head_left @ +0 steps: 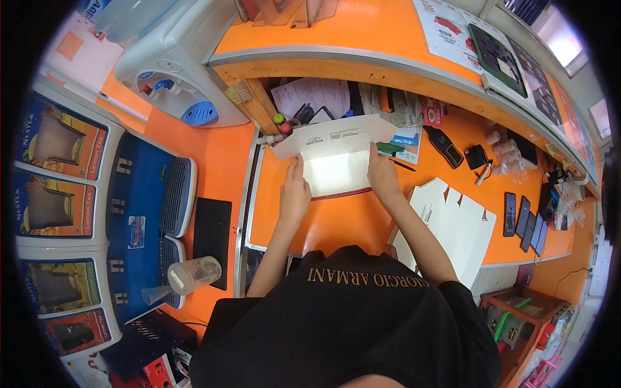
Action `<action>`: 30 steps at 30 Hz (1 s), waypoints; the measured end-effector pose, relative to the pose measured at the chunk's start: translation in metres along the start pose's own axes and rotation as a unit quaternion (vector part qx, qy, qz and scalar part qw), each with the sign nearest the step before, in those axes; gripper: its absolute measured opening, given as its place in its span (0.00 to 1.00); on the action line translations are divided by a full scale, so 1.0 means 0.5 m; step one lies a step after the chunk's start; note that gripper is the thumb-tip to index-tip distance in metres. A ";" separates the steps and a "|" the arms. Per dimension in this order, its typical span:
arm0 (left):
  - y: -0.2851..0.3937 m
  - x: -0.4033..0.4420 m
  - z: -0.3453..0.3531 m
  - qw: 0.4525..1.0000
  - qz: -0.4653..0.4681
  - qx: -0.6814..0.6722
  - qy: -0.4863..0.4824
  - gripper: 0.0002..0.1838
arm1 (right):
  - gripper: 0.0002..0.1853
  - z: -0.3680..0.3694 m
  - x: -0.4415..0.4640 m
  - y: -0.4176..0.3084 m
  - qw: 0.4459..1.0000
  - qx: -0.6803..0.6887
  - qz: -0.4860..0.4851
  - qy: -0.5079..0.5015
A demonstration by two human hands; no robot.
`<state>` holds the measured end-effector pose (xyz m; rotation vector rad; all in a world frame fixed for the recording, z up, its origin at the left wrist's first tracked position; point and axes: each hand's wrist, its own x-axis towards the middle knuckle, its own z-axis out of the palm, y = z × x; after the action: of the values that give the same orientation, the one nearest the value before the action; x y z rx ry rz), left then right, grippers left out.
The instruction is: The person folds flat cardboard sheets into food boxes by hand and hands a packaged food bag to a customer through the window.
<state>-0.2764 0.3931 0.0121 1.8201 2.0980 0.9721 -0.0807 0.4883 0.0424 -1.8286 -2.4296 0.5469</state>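
A partly folded white cardboard box blank [333, 165] with small dark print on its upper flap is held over the orange counter. My left hand [295, 191] is closed on its left edge, and my right hand [382, 171] grips the right edge. A dark red strip runs along the side nearest my body. To the right, close to my right forearm, lie flat white cardboard sheets [446, 223] with slots cut in the far edge. The undersides of both hands and part of the fingers are hidden.
A wooden-edged shelf [375, 61] overhangs the counter, with papers [314, 97] stuffed below. Several phones [510, 213] and a dark handheld device [444, 147] lie on the right. A drinks dispenser [139, 213], a water dispenser [178, 71] and a plastic jug [194, 275] stand left.
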 end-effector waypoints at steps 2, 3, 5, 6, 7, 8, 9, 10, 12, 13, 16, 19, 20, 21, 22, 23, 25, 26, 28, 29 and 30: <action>-0.001 -0.001 0.004 1.000 0.007 0.025 0.004 0.30 | 0.25 0.015 -0.007 0.009 0.995 -0.067 -0.036 0.071; 0.004 0.004 0.002 0.999 -0.012 0.046 -0.011 0.30 | 0.25 0.016 -0.010 0.011 0.995 -0.067 -0.037 0.068; 0.006 0.007 0.003 0.997 -0.030 0.066 -0.029 0.30 | 0.25 0.012 -0.014 0.016 0.986 -0.054 -0.079 0.137; 0.007 0.007 0.005 0.995 -0.039 0.085 -0.036 0.30 | 0.25 0.015 -0.012 0.022 0.986 -0.055 -0.077 0.135; 0.009 0.006 0.006 0.993 -0.047 0.103 -0.045 0.31 | 0.25 0.021 -0.009 0.028 0.984 -0.057 -0.091 0.145; 0.010 0.004 0.008 0.992 -0.048 0.103 -0.048 0.31 | 0.25 0.027 -0.008 0.032 0.981 -0.060 -0.105 0.155; 0.016 0.003 0.005 0.990 -0.057 0.116 -0.053 0.31 | 0.25 0.031 -0.009 0.035 0.981 -0.059 -0.102 0.152; 0.021 0.002 0.004 0.988 -0.066 0.129 -0.058 0.31 | 0.25 0.034 -0.011 0.037 0.981 -0.061 -0.104 0.150; 0.026 -0.001 0.009 0.986 -0.077 0.137 -0.063 0.32 | 0.25 0.040 -0.007 0.043 0.982 -0.063 -0.104 0.148; 0.028 -0.003 0.010 0.983 -0.090 0.145 -0.068 0.32 | 0.25 0.047 -0.005 0.046 0.976 -0.071 -0.110 0.173; 0.029 -0.010 0.011 0.982 -0.100 0.148 -0.066 0.33 | 0.24 0.063 -0.003 0.050 0.970 -0.084 -0.111 0.199; 0.028 -0.014 0.018 0.981 -0.097 0.160 -0.060 0.33 | 0.25 0.073 -0.006 0.055 0.971 -0.090 -0.103 0.198; 0.025 -0.013 0.021 0.981 -0.095 0.160 -0.059 0.33 | 0.25 0.077 -0.006 0.056 0.973 -0.091 -0.097 0.190; 0.023 -0.013 0.026 0.979 -0.100 0.168 -0.059 0.34 | 0.25 0.081 -0.004 0.057 0.973 -0.091 -0.097 0.191; 0.020 -0.015 0.030 0.977 -0.105 0.175 -0.061 0.34 | 0.25 0.086 -0.004 0.059 0.971 -0.095 -0.096 0.195; 0.016 -0.016 0.034 0.977 -0.104 0.174 -0.061 0.34 | 0.25 0.089 -0.003 0.061 0.970 -0.100 -0.094 0.199; 0.013 -0.017 0.035 0.980 -0.097 0.170 -0.046 0.34 | 0.27 0.084 -0.004 0.059 0.975 -0.091 -0.095 0.181; 0.012 -0.017 0.035 0.980 -0.095 0.170 -0.044 0.34 | 0.28 0.080 -0.003 0.057 0.978 -0.081 -0.096 0.163; 0.015 -0.010 0.031 0.980 -0.121 0.145 -0.069 0.36 | 0.28 0.078 -0.001 0.057 0.978 -0.081 -0.098 0.165; 0.015 -0.010 0.033 0.980 -0.119 0.145 -0.067 0.36 | 0.28 0.080 -0.002 0.057 0.978 -0.080 -0.100 0.163; 0.013 -0.009 0.037 0.979 -0.122 0.151 -0.068 0.37 | 0.28 0.083 -0.002 0.058 0.978 -0.080 -0.100 0.167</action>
<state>-0.2601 0.3953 0.0005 1.6409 2.4131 0.4770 -0.0642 0.4842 -0.0053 -1.5461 -2.4375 0.0249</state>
